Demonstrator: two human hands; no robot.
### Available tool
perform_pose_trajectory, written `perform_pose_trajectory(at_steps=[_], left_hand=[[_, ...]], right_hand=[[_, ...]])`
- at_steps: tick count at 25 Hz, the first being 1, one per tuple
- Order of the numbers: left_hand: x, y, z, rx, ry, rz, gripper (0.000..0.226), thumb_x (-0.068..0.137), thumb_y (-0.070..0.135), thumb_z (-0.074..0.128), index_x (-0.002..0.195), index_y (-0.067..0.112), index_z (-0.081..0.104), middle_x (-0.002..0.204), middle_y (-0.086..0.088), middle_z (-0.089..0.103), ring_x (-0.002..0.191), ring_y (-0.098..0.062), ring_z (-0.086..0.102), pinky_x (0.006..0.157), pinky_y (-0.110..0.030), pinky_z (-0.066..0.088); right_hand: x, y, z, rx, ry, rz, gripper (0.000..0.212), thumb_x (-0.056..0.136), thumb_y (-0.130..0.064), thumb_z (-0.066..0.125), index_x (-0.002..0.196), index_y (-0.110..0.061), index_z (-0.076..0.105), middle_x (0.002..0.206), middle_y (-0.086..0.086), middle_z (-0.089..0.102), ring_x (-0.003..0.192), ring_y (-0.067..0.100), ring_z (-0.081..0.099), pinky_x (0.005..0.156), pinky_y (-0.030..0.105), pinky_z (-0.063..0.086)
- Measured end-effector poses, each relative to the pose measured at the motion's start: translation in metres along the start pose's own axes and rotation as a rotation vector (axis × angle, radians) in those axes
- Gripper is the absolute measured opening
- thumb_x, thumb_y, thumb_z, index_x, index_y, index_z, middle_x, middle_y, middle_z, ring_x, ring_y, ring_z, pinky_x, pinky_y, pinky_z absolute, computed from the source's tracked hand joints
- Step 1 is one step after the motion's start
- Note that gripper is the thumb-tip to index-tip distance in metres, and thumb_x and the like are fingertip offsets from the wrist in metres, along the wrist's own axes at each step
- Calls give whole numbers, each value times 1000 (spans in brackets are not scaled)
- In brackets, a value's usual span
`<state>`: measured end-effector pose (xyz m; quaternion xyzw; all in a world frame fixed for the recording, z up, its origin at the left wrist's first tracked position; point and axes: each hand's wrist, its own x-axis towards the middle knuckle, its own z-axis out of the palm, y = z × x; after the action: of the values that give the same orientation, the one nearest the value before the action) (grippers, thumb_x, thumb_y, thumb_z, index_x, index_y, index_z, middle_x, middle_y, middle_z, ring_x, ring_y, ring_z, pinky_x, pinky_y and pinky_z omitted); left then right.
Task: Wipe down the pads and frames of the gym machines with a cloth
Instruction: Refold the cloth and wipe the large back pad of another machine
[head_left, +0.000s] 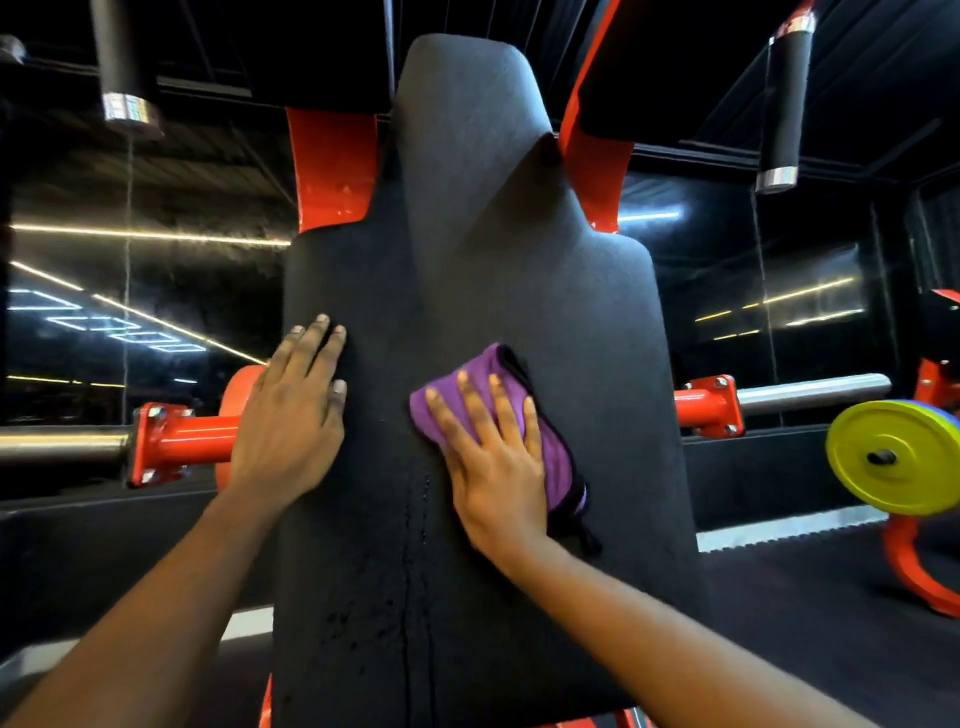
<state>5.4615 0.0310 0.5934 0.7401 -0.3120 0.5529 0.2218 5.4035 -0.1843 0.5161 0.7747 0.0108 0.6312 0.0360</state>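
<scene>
A tall black back pad (519, 270) of a red-framed gym machine fills the middle of the head view. My right hand (493, 462) lies flat with straight fingers on a folded purple cloth (550, 452), pressing it against the pad's centre. My left hand (296, 410) rests flat on the pad's left edge, fingers straight, holding nothing. Dark wet streaks and droplets (421, 525) run down the pad below the hands. The red frame (332, 166) shows behind the pad's narrow upper part.
Red arms with steel weight pegs stick out at left (171, 441) and right (753, 400). A yellow weight plate (893, 457) hangs on a red stand at the right. Two black handles with chrome ends hang above at left (124, 67) and right (784, 104). Mirrors line the back wall.
</scene>
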Motion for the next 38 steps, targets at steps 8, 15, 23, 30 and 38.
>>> perform_pose_trajectory(at_steps=[8,15,23,30,38], left_hand=[[-23,-16,-12,-249,-51,-100,51,105,18,39,155,16,31,164,6,20,150,-7,16,120,-23,12],[-34,-29,-20,-299,-106,-117,48,106,18,40,153,18,35,162,7,26,148,-6,23,122,-29,19],[-20,6,-12,-4,5,-83,48,101,17,41,149,10,39,159,-5,33,147,-22,28,121,-42,25],[-8,42,11,48,-144,93,52,101,24,43,153,17,37,164,3,23,152,-20,14,124,-45,10],[-14,51,20,107,-140,56,59,99,24,44,156,18,28,165,1,19,153,-22,12,124,-49,9]], right_hand=[[75,6,-5,-1,70,79,49,106,-41,37,155,-38,34,166,-3,25,155,23,14,124,55,13],[68,-31,10,21,96,10,54,105,-34,43,157,-35,31,167,-3,23,156,25,10,123,56,14],[24,62,-11,-96,105,130,56,100,-37,42,155,-39,34,166,-3,25,154,25,20,120,58,19],[-2,123,-26,13,252,716,47,107,-39,39,154,-39,36,165,-1,29,153,26,23,117,61,23],[-19,86,-18,42,271,754,44,103,-35,41,146,-31,50,156,5,44,145,36,37,116,61,27]])
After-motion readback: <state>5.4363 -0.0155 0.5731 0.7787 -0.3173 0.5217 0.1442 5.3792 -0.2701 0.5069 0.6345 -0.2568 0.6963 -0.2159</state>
